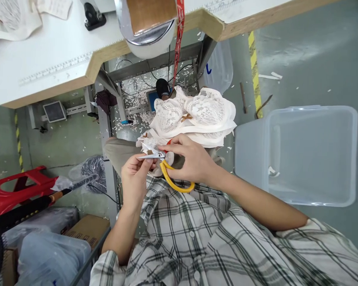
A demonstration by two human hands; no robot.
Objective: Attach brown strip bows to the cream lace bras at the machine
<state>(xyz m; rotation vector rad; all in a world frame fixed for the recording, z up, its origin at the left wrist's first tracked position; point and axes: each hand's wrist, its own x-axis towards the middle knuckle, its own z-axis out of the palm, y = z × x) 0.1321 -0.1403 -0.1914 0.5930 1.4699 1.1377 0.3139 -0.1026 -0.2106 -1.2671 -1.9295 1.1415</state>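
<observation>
My right hand [193, 157] grips a pair of scissors [173, 183] with yellow and red handles. Their metal blades point left, toward the fingertips of my left hand [136, 174]. Those fingers pinch the edge of a white lace piece [151, 143] close beside the blades; exactly which part they hold is partly hidden. Across my lap lies a stack of white lace bras [197, 115], with a small brown bow at the centre of the top one. Whether the blades are closed on anything cannot be made out.
Ahead is a white worktable [56, 47] with a notched wooden edge and a machine head [150, 35] over it. A translucent plastic bin [313, 159] stands on the right. At left are a red plastic stool [20, 190] and a cardboard box [88, 230]. White scraps litter the floor.
</observation>
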